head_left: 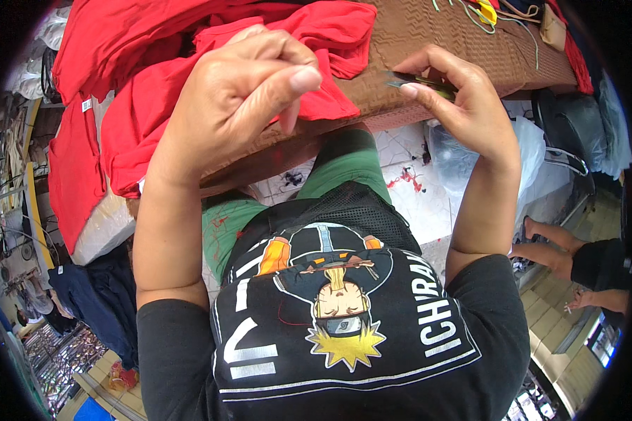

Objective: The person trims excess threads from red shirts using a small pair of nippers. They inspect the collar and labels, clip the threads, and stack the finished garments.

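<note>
Brown cloth under red fabric, white-lettered black shirt, left hand curled closed, right hand around snips

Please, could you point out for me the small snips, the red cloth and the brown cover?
Small snips (409, 76): head view, on the dark upper blade.
Red cloth (147, 102): head view, on its left part.
Brown cover (510, 62): head view, on a bare right part.
</note>
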A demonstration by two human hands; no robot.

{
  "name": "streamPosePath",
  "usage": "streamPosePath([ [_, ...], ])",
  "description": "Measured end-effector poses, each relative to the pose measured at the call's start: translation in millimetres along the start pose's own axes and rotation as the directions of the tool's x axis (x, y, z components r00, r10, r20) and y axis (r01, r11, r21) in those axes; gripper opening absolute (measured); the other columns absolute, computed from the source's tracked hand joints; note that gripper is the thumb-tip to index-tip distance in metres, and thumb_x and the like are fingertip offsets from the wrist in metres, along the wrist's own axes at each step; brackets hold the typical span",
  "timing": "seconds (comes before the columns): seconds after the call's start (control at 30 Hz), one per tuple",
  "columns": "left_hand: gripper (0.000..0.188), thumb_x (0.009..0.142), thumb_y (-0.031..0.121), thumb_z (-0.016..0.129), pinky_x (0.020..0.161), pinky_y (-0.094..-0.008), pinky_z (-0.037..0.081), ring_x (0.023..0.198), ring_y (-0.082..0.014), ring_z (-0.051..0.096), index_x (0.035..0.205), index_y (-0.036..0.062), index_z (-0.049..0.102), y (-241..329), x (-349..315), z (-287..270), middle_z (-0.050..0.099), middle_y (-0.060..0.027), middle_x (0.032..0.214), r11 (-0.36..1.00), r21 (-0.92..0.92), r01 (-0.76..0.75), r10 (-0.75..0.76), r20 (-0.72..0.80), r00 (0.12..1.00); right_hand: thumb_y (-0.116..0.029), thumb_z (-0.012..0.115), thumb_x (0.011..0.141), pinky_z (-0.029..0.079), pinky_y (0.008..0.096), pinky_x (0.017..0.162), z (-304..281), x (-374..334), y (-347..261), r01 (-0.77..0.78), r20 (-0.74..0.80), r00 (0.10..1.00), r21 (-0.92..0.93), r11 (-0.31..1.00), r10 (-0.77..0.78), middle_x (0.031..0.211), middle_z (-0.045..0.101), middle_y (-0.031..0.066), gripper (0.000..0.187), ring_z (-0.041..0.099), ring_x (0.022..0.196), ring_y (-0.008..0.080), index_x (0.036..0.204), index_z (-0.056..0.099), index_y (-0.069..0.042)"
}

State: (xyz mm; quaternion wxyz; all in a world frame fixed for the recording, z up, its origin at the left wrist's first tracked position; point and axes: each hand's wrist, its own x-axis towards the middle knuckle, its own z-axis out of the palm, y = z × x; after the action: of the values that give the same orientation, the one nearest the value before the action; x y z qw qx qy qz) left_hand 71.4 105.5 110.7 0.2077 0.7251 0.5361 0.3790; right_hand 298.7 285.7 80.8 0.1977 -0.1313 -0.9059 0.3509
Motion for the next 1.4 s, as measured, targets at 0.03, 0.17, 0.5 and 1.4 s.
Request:
streamPosePath([
  [0.03,0.023,0.091,0.021,0.061,0.092,-0.0401,0.04,0.103,-0.0248,0.056,0.077,0.0028,0.067,-4,4,3,0.064,-0.0119,0.097,0.999,0.048,0.006,-0.007,0.016,1.0,-0.019,0.07,0.082,0.047,0.0342,0.064,0,-1,2,-0.007,-0.012,1.0,0.016,1.0,0.007,0.076,0.063,0.0127,0.023,0.061,0.068,0.0207,0.097,0.065,-0.002],
  [0.17,0.015,0.085,0.016,0.065,0.098,-0.0447,0.038,0.115,-0.0261,0.052,0.097,0.0068,0.067,-33,22,40,0.063,-0.0082,0.112,0.886,0.46,-0.059,0.017,0.095,0.995,-0.027,0.073,0.081,0.047,0.0336,0.062,14,0,11,0.035,-0.139,0.99,0.078,0.996,-0.024,0.073,0.064,0.01,0.028,0.057,0.065,0.0166,0.094,0.067,-0.003],
  [0.5,0.022,0.071,0.009,0.073,0.1,-0.0449,0.039,0.107,-0.0259,0.058,0.089,0.0087,0.06,-52,16,38,0.064,-0.0034,0.104,0.777,0.62,-0.111,0.123,0.023,0.992,-0.034,0.066,0.089,0.029,0.0188,0.039,81,17,24,-0.61,0.495,0.787,0.535,0.584,0.368,0.059,0.064,0.0007,0.03,0.045,0.043,0.0031,0.079,0.069,-0.006],
  [1.4,0.032,0.072,0.004,0.08,0.074,-0.0317,0.049,0.082,-0.0232,0.061,0.091,0.0044,0.054,-23,-35,75,0.062,-0.0104,0.09,0.953,0.299,0.037,0.112,-0.466,0.878,-0.02,0.064,0.09,0.026,0.0217,0.038,83,24,-3,-0.176,0.075,0.899,0.964,0.198,0.431,0.064,0.056,-0.0005,0.013,0.037,0.038,0.0051,0.091,0.062,-0.006],
])
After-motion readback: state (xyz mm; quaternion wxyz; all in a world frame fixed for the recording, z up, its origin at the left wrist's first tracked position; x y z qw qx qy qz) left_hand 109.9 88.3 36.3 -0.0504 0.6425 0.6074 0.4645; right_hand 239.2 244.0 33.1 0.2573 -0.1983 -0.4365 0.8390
